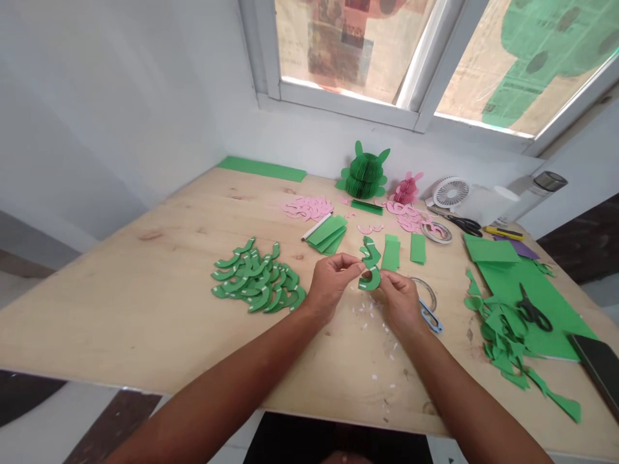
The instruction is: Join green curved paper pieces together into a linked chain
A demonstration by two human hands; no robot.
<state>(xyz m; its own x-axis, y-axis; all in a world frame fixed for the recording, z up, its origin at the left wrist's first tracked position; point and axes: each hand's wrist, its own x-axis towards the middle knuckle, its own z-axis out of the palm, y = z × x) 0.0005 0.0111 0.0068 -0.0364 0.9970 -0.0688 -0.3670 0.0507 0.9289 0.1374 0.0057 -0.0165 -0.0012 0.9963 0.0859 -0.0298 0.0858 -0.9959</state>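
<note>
Beyond both hands (329,283) (401,299) holding a green cutout (372,252), window print (333,55) blurs illegibly.

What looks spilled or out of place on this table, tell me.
Small white scraps lie scattered near the right hand; they look spilled, because the green offcuts farther right are loosely heaped together.

on pale wooden bench (145,303): heap of curved green paper pieces (261,283), left of left hand (331,281); wavy green paper piece (372,253), between left hand and right hand (400,299); stack of green paper rectangles (329,234), beyond left hand; green honeycomb paper figure (363,182), at rear, left of round white fan (451,193); black scissors (532,310), at right, on large green paper sheet (563,325).
</note>
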